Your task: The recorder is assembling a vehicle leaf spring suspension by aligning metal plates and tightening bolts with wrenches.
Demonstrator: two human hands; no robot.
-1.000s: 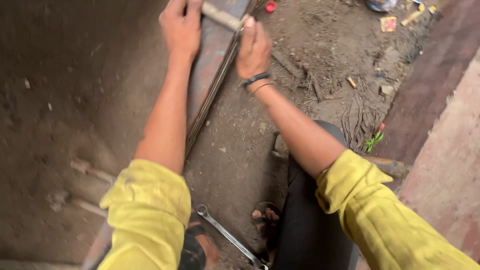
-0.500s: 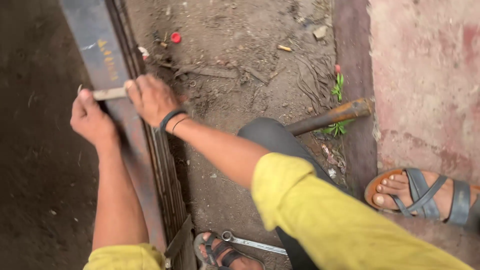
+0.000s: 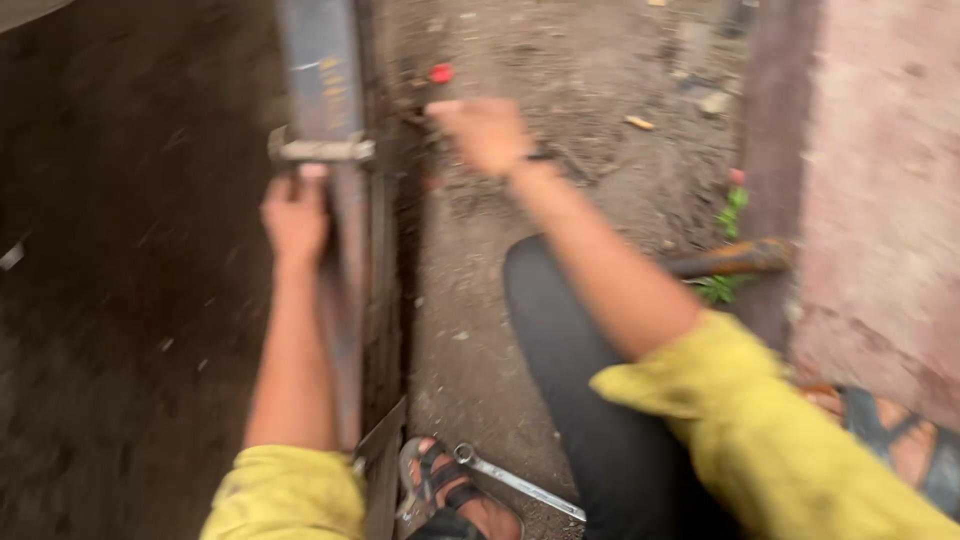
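A long stack of flat grey metal bars [image 3: 325, 80] runs away from me across the dirt ground. A small metal clamp [image 3: 320, 150] crosses it. Just below the clamp, my left hand [image 3: 295, 215] grips the stack's left edge, fingertips touching the clamp. My right hand [image 3: 485, 130] is off the stack, held over the dirt to its right, near a small red cap [image 3: 441, 73]. Motion blur hides whether that hand holds anything. Both sleeves are yellow.
A shiny wrench [image 3: 520, 485] lies by my sandalled foot [image 3: 450, 495] at the bottom. A rusty tool handle [image 3: 735, 258] rests against the pink concrete step [image 3: 880, 200], beside green weeds [image 3: 725, 215]. Another sandalled foot [image 3: 900, 445] stands at the right edge.
My right hand has come off the bar stack and swung to the right over the dirt. My left hand stays at the clamp. The view has shifted and blurred.
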